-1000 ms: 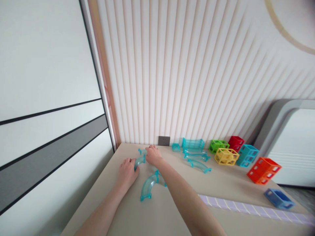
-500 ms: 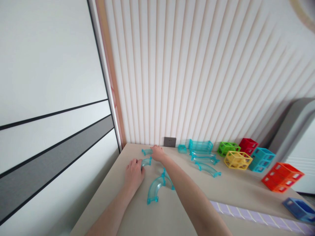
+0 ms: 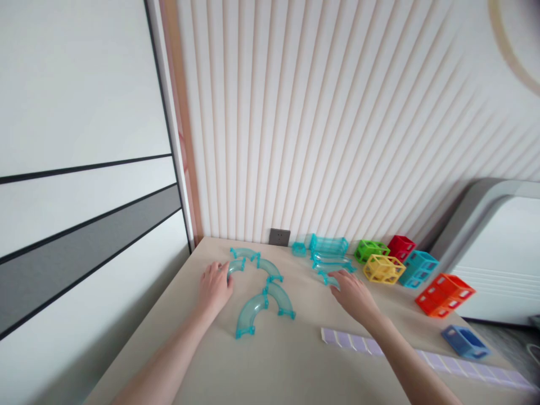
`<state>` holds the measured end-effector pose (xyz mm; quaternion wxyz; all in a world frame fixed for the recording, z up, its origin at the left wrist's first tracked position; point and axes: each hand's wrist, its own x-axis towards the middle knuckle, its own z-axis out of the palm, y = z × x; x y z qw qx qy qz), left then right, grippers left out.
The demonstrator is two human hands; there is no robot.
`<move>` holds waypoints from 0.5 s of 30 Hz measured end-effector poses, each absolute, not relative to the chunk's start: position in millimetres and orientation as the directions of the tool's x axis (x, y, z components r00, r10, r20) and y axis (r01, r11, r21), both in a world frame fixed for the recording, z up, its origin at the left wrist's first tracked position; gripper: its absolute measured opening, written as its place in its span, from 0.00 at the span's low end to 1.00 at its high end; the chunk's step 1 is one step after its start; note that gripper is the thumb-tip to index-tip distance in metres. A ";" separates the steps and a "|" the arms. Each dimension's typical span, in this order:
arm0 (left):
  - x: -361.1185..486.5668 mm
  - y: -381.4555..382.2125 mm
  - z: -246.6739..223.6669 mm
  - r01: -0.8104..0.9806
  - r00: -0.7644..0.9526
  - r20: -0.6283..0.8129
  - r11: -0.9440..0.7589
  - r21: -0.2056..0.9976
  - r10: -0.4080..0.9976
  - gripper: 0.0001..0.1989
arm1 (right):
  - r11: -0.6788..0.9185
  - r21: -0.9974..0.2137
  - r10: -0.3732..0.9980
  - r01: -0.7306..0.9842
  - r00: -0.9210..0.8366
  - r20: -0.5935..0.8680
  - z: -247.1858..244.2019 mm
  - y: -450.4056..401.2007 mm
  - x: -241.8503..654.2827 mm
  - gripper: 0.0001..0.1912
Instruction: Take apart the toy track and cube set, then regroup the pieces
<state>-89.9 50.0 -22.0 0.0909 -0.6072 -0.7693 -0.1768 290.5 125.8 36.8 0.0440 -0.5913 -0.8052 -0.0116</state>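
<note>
Where a teal curve [image 3: 238, 265] lies on the surface [image 3: 287, 371], here's the left hand [image 3: 216, 286], palm down at its left end, fingers forward and lightly bent; whether it grips, I can't tell. Over to the right hand [image 3: 352, 291], arm stretched out and angled inward, knuckles up, fingertips at another curve [image 3: 332, 280], its grip hidden too! Nearby, four more curved pieces [image 3: 252, 313] wind along, a purple strip [image 3: 352, 341] runs beneath the right forearm, and farther right stands an orange block [image 3: 445, 295].
</note>
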 end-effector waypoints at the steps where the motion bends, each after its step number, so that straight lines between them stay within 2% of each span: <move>1: -90.4 50.1 -22.4 0.966 -0.247 0.363 0.200 0.161 0.899 0.19 | 0.274 -0.018 0.959 0.962 -0.272 0.074 32.9 122.5 299.6 0.22; 5: -91.9 48.8 -18.3 0.971 -0.233 0.415 0.184 0.154 0.879 0.20 | 0.198 0.016 0.977 0.980 -0.199 0.081 16.9 114.5 310.5 0.26; 8: -88.9 45.9 -11.7 0.982 -0.175 0.462 0.121 0.146 0.869 0.18 | 0.163 0.018 0.981 0.986 -0.164 0.107 7.6 113.8 307.2 0.21; 11: -79.3 40.7 -7.8 0.990 -0.074 0.510 -0.001 0.144 0.857 0.16 | 0.150 -0.005 0.981 0.989 -0.148 0.125 1.2 113.5 306.9 0.16; 15: -59.4 31.2 -6.2 0.961 0.074 0.563 -0.209 0.179 0.823 0.15 | 0.154 -0.059 0.978 0.986 -0.143 0.153 -0.9 111.0 314.4 0.18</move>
